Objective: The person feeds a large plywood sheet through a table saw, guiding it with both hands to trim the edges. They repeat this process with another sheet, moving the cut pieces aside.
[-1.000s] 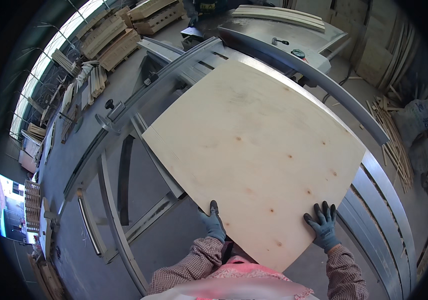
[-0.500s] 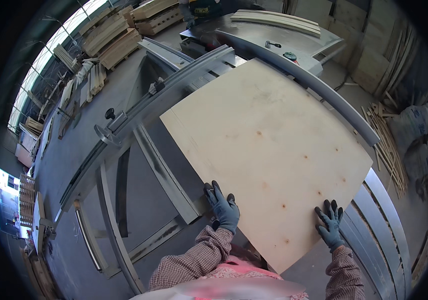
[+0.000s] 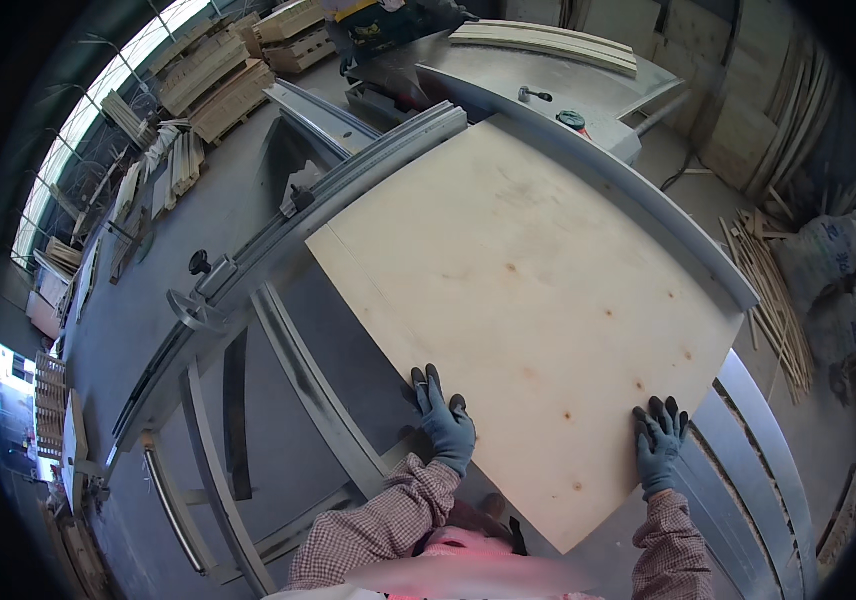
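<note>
A large pale plywood sheet (image 3: 528,310) with small brown knots lies flat on the saw table in front of me. Its far right edge runs along the long grey metal fence (image 3: 638,200), apparently touching it. At the sheet's near left edge rests my left hand (image 3: 446,425), gloved in blue-grey with dark fingertips, its fingers stretched out and its thumb on the wood. My right hand (image 3: 660,445), in a matching glove, lies with outstretched fingers on the near right edge. Whatever is under the sheet is hidden.
To the left extends the sliding metal frame (image 3: 318,380) with a black-knobbed clamp (image 3: 200,263). Slatted metal table wings (image 3: 738,470) lie at right. Wood strips (image 3: 548,45) rest on the far table, where another person (image 3: 378,30) stands. Thin offcuts (image 3: 773,310) and white sacks (image 3: 828,250) sit right.
The sheet's right edge has closed up to the fence, both hands still on it. The metal frame appears farther left, and more of the other person shows at the far table.
</note>
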`<action>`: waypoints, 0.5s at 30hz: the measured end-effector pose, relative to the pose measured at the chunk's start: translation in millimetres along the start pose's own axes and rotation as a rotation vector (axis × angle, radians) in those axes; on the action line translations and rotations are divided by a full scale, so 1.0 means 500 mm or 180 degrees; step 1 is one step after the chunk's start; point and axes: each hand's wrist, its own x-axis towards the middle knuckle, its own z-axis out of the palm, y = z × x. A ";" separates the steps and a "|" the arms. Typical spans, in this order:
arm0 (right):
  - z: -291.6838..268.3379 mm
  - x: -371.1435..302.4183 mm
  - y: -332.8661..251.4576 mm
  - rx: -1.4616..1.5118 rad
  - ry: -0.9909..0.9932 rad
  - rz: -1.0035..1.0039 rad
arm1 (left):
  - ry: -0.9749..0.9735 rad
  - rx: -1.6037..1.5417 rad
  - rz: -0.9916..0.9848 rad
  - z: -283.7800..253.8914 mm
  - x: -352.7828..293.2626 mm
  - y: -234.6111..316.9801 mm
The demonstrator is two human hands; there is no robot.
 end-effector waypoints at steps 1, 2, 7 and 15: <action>0.001 0.002 -0.002 0.0031 -0.0001 0.0016 | -0.0033 0.0023 0.0055 0.000 0.003 -0.005; 0.002 0.005 -0.008 0.0060 -0.0003 0.0033 | -0.0068 0.0044 0.0110 -0.002 0.007 -0.013; 0.003 0.021 -0.026 0.0060 0.0052 0.0067 | -0.0020 0.0358 0.0220 -0.002 0.026 -0.022; 0.011 0.025 -0.026 0.0102 0.0104 0.0009 | 0.0031 0.0175 0.0291 0.003 0.033 -0.026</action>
